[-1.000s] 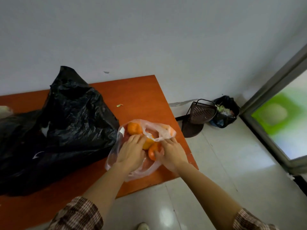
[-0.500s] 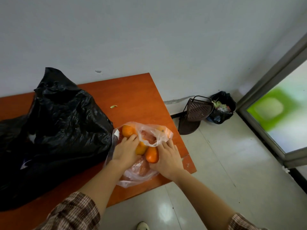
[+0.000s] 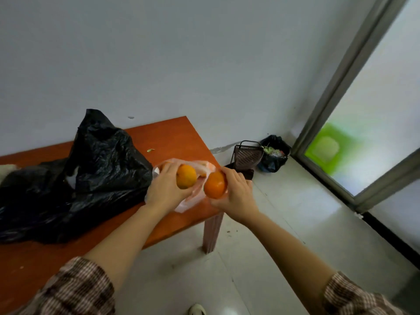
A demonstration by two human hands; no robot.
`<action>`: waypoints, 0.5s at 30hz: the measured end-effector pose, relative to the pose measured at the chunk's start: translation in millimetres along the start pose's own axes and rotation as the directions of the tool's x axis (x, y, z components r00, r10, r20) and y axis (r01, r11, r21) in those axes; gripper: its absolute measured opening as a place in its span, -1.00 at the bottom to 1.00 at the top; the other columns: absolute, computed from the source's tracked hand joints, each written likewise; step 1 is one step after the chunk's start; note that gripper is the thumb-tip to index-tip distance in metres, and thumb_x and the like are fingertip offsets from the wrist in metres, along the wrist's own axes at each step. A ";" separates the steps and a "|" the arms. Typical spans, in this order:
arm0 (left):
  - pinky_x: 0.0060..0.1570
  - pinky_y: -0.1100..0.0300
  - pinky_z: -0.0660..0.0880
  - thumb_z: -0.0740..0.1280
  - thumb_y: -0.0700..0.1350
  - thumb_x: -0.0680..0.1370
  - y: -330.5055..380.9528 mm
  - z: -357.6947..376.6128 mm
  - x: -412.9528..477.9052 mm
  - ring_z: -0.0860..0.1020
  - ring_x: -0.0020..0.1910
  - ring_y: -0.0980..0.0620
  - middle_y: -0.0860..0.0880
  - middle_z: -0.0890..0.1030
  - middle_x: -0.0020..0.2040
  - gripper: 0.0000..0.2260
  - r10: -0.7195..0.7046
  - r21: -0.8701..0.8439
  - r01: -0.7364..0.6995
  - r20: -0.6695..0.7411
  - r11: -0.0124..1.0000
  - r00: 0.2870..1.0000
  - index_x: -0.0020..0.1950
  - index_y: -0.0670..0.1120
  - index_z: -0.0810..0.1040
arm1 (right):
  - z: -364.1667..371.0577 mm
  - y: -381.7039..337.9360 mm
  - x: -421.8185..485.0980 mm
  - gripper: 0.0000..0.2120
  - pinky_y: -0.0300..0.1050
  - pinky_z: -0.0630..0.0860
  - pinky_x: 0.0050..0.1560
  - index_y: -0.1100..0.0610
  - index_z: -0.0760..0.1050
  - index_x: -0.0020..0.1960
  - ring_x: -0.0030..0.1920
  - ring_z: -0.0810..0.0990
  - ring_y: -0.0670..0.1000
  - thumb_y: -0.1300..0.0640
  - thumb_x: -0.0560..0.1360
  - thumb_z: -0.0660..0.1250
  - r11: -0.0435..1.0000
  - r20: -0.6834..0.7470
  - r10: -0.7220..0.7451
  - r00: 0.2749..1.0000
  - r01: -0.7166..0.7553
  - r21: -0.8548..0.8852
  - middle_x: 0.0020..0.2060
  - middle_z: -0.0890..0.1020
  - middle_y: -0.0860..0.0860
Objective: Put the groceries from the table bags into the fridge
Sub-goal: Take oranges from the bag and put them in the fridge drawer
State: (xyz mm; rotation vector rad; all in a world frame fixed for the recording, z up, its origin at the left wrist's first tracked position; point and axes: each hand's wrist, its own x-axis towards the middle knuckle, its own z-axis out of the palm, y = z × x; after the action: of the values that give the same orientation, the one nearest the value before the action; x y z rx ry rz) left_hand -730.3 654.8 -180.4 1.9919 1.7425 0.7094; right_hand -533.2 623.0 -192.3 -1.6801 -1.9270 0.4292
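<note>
A yellow-orange orange [image 3: 186,176] sits in the left hand [image 3: 164,190]. The fingers [image 3: 169,170] curl over its top and far side and the thumb hooks under it, so the fruit bulges out to the right of the palm. A deeper orange fruit [image 3: 215,184] sits in the right hand [image 3: 238,194] the mirrored way: fingers [image 3: 230,177] wrapped over the top and right side, thumb pressed along the bottom, with the fruit showing to the left of the palm. The two fruits are held just beside each other with a thin gap between them, not touching.

Both are above a clear plastic bag [image 3: 193,202], which lies crumpled and open near the right front corner of the reddish-brown table [image 3: 172,135]. More orange colour shows through the plastic behind the left fingers. A large black bag [image 3: 102,167] slumps just to the left of the clear bag and touches it. A small green scrap [image 3: 150,150] lies on the tabletop behind them.

Checked sleeves [image 3: 75,289] cover both upper forearms. On the pale tiled floor beyond the table a brown dustpan [image 3: 248,155] leans by the wall. Next to it is a bin lined in black [image 3: 275,155], with scraps inside. A grey door frame [image 3: 336,87] runs up the right side.
</note>
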 end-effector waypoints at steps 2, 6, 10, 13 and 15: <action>0.14 0.03 0.46 0.47 0.13 0.38 32.3 2.8 -17.1 0.46 0.25 -0.04 0.02 0.44 0.32 -0.39 0.071 -0.029 -0.072 -0.020 0.997 0.997 0.36 0.10 0.33 | -27.2 2.4 -31.1 -0.24 -0.03 0.25 0.16 -0.03 0.27 0.38 0.22 0.40 -0.01 -0.11 0.27 0.50 0.999 -0.071 0.040 0.997 -0.041 -0.006 0.23 0.46 -0.08; 0.06 0.16 0.40 0.50 -0.04 0.35 109.7 19.4 -51.2 0.47 0.21 -0.03 -0.01 0.42 0.29 -0.37 0.266 -0.119 -0.265 -0.004 0.957 0.964 0.37 0.01 0.34 | -96.6 12.1 -103.4 -0.22 -0.13 0.15 0.11 -0.01 0.27 0.38 0.27 0.41 -0.02 -0.11 0.26 0.51 0.991 -0.247 0.098 0.964 -0.117 -0.061 0.27 0.47 -0.08; 0.06 0.07 0.50 0.50 -0.04 0.37 198.5 46.1 -89.2 0.49 0.18 -0.06 -0.03 0.40 0.30 -0.33 0.449 -0.215 -0.433 0.028 0.875 0.893 0.42 0.01 0.29 | -177.7 32.6 -184.3 -0.22 -0.13 0.17 0.14 0.02 0.28 0.40 0.29 0.41 -0.01 -0.05 0.27 0.55 0.960 -0.405 0.192 0.894 -0.257 -0.113 0.31 0.46 -0.05; 0.09 0.02 0.51 0.51 -0.02 0.38 269.4 70.0 -124.2 0.49 0.18 -0.07 -0.02 0.39 0.31 -0.29 0.578 -0.275 -0.550 0.026 0.789 0.816 0.45 0.00 0.26 | -234.4 52.1 -250.3 -0.20 -0.03 0.28 0.20 0.04 0.28 0.40 0.24 0.45 0.03 -0.06 0.27 0.55 0.920 -0.522 0.252 0.815 -0.369 -0.132 0.29 0.47 -0.01; 0.09 0.09 0.47 0.51 -0.05 0.37 319.3 85.5 -152.0 0.48 0.18 -0.07 -0.04 0.40 0.30 -0.29 0.657 -0.335 -0.614 0.019 0.715 0.754 0.45 -0.04 0.28 | -271.9 64.1 -298.1 -0.21 0.03 0.35 0.24 0.03 0.28 0.39 0.21 0.47 0.04 -0.06 0.26 0.55 0.893 -0.595 0.287 0.751 -0.434 -0.116 0.26 0.48 0.00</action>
State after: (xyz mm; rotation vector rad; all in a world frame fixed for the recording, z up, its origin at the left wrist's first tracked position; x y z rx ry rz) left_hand -441.4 461.3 -73.5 2.3368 0.7549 0.9561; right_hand -299.7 312.1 -66.9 -2.0638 -1.2467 -0.1876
